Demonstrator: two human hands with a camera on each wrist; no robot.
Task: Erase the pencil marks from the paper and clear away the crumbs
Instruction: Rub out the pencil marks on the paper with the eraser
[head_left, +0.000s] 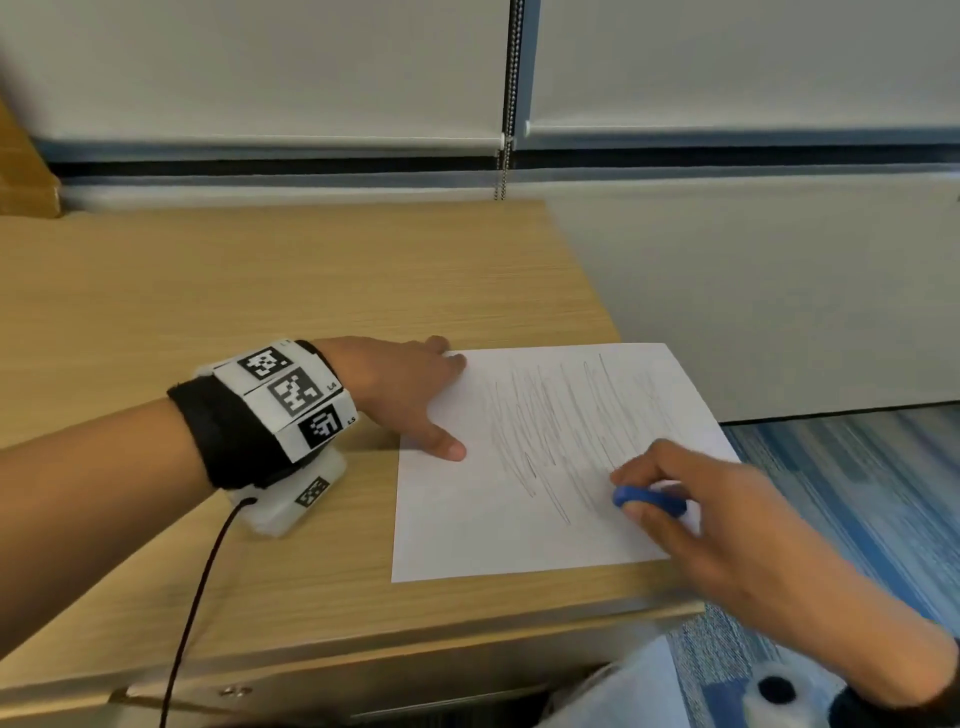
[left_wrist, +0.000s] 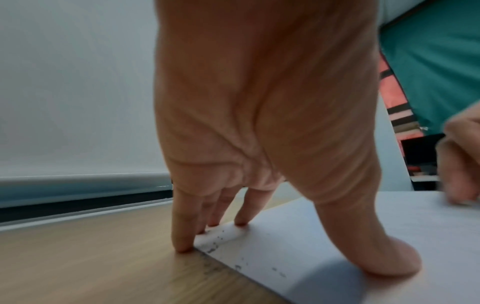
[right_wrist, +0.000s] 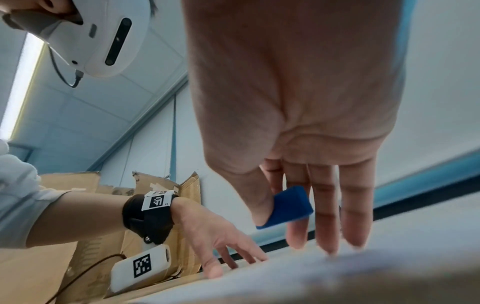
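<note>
A white sheet of paper (head_left: 524, 519) lies at the desk's right end, covered with grey pencil scribbles (head_left: 550, 426). My left hand (head_left: 410, 395) presses flat on the sheet's left edge, fingers spread and straight (left_wrist: 389, 259). My right hand (head_left: 691, 499) pinches a blue eraser (head_left: 649, 501) between thumb and fingers (right_wrist: 288, 207), low over the lower right part of the scribbles. Dark eraser crumbs (left_wrist: 221, 242) lie along the paper's left edge by my left fingertips.
The wooden desk (head_left: 260, 291) ends just right of the paper, which overhangs its edge above blue carpet (head_left: 857, 493). A white blind and sill run behind. Cardboard boxes (right_wrist: 166, 185) stand to the left. A cable (head_left: 192, 597) trails from my left wrist unit.
</note>
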